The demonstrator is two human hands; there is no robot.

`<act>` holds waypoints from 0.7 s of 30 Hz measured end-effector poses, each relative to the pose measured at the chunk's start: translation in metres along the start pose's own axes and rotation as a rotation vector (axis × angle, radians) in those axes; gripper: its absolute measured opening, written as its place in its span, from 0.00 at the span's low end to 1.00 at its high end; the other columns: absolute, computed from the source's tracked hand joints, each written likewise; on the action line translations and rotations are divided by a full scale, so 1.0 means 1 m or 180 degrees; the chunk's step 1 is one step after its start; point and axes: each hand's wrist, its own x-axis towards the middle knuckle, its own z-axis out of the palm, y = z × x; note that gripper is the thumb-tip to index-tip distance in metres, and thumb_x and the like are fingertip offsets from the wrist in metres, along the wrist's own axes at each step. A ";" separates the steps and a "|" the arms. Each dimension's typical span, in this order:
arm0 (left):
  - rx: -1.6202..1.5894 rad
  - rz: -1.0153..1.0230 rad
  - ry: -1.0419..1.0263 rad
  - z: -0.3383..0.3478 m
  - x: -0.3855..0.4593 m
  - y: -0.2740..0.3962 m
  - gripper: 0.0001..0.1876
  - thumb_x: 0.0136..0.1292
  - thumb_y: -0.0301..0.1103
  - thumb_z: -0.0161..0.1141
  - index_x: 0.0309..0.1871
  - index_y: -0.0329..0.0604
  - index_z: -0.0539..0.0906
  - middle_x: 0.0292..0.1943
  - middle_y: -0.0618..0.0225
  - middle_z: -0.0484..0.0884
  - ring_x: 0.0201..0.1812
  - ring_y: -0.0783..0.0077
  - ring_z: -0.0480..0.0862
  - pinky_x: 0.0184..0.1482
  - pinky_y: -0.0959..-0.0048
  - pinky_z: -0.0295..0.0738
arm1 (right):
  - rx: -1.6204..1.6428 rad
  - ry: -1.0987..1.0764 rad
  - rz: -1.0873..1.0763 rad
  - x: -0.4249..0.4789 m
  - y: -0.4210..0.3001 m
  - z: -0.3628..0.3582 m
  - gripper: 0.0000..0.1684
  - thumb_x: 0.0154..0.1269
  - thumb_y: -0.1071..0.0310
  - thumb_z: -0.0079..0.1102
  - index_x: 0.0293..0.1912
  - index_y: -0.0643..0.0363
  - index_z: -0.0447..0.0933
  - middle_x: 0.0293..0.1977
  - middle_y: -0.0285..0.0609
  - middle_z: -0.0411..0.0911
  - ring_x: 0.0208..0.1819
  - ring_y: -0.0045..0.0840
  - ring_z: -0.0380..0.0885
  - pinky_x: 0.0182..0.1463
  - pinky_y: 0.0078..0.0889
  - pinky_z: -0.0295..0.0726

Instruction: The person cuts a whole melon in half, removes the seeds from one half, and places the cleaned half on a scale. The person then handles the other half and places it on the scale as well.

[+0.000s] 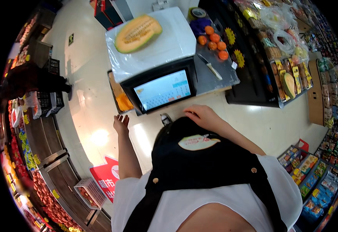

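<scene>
Half a cut Hami melon (138, 34) lies flesh side up, seeds showing, on the plastic-wrapped platform (169, 43) of a weighing scale. Facing me below it is the scale's lit touchscreen (164, 90). My left hand (121, 124) is raised left of the screen, fingers apart and holding nothing. In front of my black apron (206, 165), my right hand (203, 116) is loosely curled, with nothing visible in it. A knife (210, 67) with a pale handle rests on the grey counter (228, 76), right of the scale.
Several orange fruits (214, 37), a purple cloth or bag (200, 26) and a tape roll (198, 12) share the counter. Another melon piece (289, 85) sits on packaged goods at right. Leftward, a person (26, 78) stands beside produce shelves. A white crate (90, 192) is on the floor.
</scene>
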 end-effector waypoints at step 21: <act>0.0936 0.1043 -0.2382 0.294 -0.007 0.234 0.45 0.73 0.69 0.35 0.72 0.33 0.66 0.69 0.56 0.71 0.69 0.59 0.70 0.72 0.58 0.61 | 0.4735 0.0973 0.0616 0.258 -0.036 -0.009 0.34 0.77 0.44 0.47 0.71 0.55 0.56 0.64 0.48 0.64 0.61 0.37 0.68 0.69 0.46 0.68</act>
